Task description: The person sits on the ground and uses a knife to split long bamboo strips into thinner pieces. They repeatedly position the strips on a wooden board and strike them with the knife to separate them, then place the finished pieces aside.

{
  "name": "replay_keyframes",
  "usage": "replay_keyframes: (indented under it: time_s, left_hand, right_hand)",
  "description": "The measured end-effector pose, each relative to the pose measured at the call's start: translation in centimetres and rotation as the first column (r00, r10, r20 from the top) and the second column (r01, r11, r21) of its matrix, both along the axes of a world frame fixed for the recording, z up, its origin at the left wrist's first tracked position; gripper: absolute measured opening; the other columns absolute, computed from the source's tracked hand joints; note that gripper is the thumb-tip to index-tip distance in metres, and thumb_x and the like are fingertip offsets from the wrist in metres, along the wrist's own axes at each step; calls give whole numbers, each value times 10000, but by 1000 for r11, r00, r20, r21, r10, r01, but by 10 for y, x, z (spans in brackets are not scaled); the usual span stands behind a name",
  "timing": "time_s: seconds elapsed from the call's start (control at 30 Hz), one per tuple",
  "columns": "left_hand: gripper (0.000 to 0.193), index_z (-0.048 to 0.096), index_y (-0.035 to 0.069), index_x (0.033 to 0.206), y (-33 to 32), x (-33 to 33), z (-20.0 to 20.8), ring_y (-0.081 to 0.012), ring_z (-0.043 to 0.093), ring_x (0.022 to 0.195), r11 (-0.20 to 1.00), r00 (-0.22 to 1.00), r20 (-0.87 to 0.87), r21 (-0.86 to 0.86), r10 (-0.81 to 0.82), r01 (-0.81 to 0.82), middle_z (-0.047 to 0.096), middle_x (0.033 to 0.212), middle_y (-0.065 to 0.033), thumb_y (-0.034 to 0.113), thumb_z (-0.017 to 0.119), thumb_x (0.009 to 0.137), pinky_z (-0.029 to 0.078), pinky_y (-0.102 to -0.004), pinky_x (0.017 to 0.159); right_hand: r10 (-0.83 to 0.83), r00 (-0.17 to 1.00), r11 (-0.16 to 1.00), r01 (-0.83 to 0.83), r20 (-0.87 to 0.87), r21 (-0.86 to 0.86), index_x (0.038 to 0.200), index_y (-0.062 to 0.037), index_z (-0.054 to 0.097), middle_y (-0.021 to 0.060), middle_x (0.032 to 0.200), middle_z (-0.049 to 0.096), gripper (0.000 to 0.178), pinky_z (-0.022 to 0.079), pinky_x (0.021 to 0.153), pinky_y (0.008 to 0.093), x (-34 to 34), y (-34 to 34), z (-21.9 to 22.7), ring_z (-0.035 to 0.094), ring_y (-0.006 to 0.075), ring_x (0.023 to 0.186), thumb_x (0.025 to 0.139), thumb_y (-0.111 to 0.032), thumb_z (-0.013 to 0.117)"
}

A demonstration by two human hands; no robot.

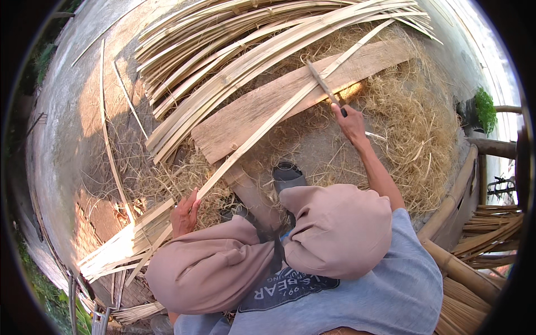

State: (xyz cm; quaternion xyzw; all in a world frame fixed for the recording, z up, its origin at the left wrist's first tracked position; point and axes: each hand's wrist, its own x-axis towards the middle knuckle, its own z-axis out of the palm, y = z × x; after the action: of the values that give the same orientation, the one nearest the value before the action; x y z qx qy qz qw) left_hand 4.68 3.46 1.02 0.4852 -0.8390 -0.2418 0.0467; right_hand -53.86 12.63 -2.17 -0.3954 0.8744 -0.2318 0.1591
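A long pale bamboo strip (262, 129) runs slantwise from my left side up to the far right, over a wide wooden board (234, 125). My left hand (184, 215) is closed at the strip's near end, beside my left knee. In my right hand (350, 124) is a knife with a dark handle and a long narrow blade (320, 80). The blade crosses the strip above the board, pointing away from me. From this angle I cannot tell how deeply, if at all, the edge bites into the strip.
A large stack of bamboo strips (223, 53) lies beyond the board. More strips (120, 248) rest at my left. Curly shavings (416, 120) cover the ground, heaped at the right. A bamboo rail (460, 269) and further bundled strips (488, 234) stand at the right edge.
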Motion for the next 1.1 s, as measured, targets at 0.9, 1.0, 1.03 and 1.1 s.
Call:
replay_keyframes:
  time_s: [0.9, 1.0, 1.03, 1.1]
  left_hand:
    - [440, 677, 69, 871, -30, -147, 13, -474, 637, 727, 993, 999, -48, 121, 7, -1, 642, 708, -216, 469, 593, 1036, 477, -540, 633]
    - [427, 699, 74, 895, -26, -145, 16, -474, 638, 733, 994, 998, -51, 110, -23, 29, 639, 714, -222, 467, 603, 1031, 473, -534, 638]
    - [441, 686, 57, 870, -26, -145, 22, -470, 632, 718, 985, 999, -44, 174, 2, 6, 627, 710, -225, 461, 607, 1031, 468, -529, 636]
    - [454, 678, 47, 847, -26, -133, 22, -460, 614, 686, 990, 998, -50, 142, 24, -17, 622, 700, -220, 457, 611, 1030, 462, -520, 625]
  right_hand:
    - [-23, 1000, 1000, 23, 10, 1, 792, -2, 647, 196, 697, 656, 582, 505, 647, 460, -9, -17, 16, 654, 332, 665, 930, -566, 676]
    - [-85, 995, 995, 83, -53, -47, 799, 1, 664, 199, 674, 648, 548, 503, 646, 454, -25, -13, 11, 634, 313, 627, 939, -529, 654]
    - [-82, 997, 996, 82, -10, -46, 801, -3, 665, 199, 685, 657, 559, 507, 652, 462, -9, -14, 6, 644, 339, 643, 948, -542, 649]
    - [-37, 999, 998, 39, 38, -52, 796, -9, 664, 201, 705, 673, 577, 514, 662, 474, 28, -19, -1, 659, 384, 672, 965, -560, 638]
